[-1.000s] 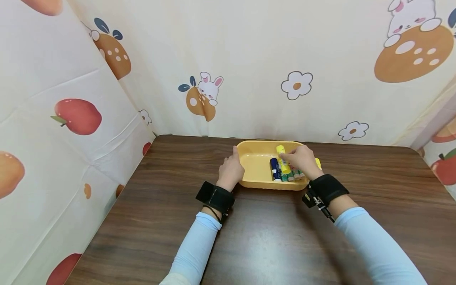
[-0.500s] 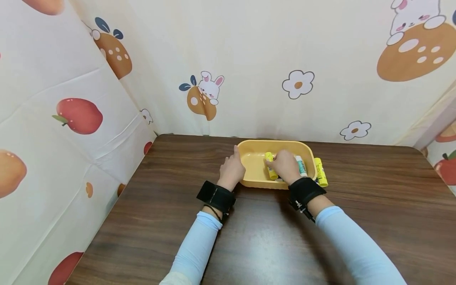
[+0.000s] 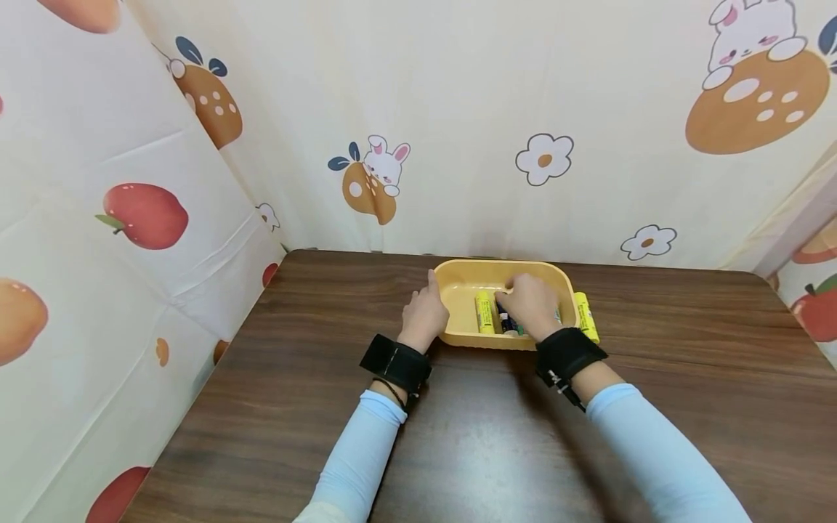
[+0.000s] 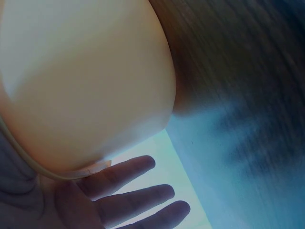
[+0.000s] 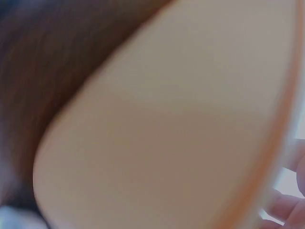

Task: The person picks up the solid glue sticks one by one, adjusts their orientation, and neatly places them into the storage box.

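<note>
A yellow plastic tray (image 3: 461, 335) stands at the back of the table. My left hand (image 3: 423, 314) rests at its left rim, index finger pointing away; the left wrist view shows several straight fingers (image 4: 136, 198) beside the outside of the tray wall. My right hand (image 3: 532, 305) is inside the tray, bent over a group of glue sticks. A yellow glue stick (image 3: 484, 312) lies left of its fingertips, apart from them. Right below the thumb is a dark blue glue stick (image 3: 506, 319). The palm hides most of the other sticks, and I cannot tell whether the fingers grip one.
Another yellow glue stick (image 3: 586, 317) lies outside the tray, against its right wall. Behind the brown wooden table (image 3: 314, 407) hangs a patterned curtain (image 3: 458, 167), and a second cloth (image 3: 72, 290) borders the left side. Both wrists wear black straps (image 3: 569, 356).
My right hand carried a yellow glue stick leftward, laid it in the tray left of the dark blue one and let go. It then shifted slightly right. My left hand stayed put.
</note>
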### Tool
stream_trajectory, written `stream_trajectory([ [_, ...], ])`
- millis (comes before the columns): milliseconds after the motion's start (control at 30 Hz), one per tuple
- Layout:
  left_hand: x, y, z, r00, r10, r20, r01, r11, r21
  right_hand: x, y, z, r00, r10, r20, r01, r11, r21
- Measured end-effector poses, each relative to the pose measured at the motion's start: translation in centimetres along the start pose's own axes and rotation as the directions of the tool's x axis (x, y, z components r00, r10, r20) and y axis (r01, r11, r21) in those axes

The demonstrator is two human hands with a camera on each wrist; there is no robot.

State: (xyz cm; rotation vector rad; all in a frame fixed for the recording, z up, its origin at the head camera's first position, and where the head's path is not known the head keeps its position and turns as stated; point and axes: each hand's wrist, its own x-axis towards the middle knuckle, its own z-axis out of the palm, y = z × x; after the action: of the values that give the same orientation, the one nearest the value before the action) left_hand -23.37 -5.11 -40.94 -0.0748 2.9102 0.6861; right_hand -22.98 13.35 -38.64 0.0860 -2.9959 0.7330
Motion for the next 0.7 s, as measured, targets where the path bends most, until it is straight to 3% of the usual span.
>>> stream_trajectory([
  [100,0.0,0.0,0.1,1.0,-0.004,-0.003,0.004,1.0,0.004,0.0,1.0,-1.8,0.998,0.02,-0.064,-0.019,1.0,0.02],
  [267,0.1,-0.1,0.1,1.0,0.0,-0.004,0.0,1.0,0.002,-0.1,3.7,-4.5,0.988,0.12,-0.095,-0.117,0.992,0.036],
  [533,0.1,0.1,0.1,1.0,-0.006,0.007,0.006,1.0,0.012,-1.2,9.9,-6.0,0.964,0.262,-0.055,-0.259,0.964,0.06],
  [700,0.2,0.0,0.1,1.0,-0.003,0.003,0.003,1.0,0.016,-1.6,11.6,-5.6,0.956,0.292,0.022,-0.293,0.955,0.056],
])
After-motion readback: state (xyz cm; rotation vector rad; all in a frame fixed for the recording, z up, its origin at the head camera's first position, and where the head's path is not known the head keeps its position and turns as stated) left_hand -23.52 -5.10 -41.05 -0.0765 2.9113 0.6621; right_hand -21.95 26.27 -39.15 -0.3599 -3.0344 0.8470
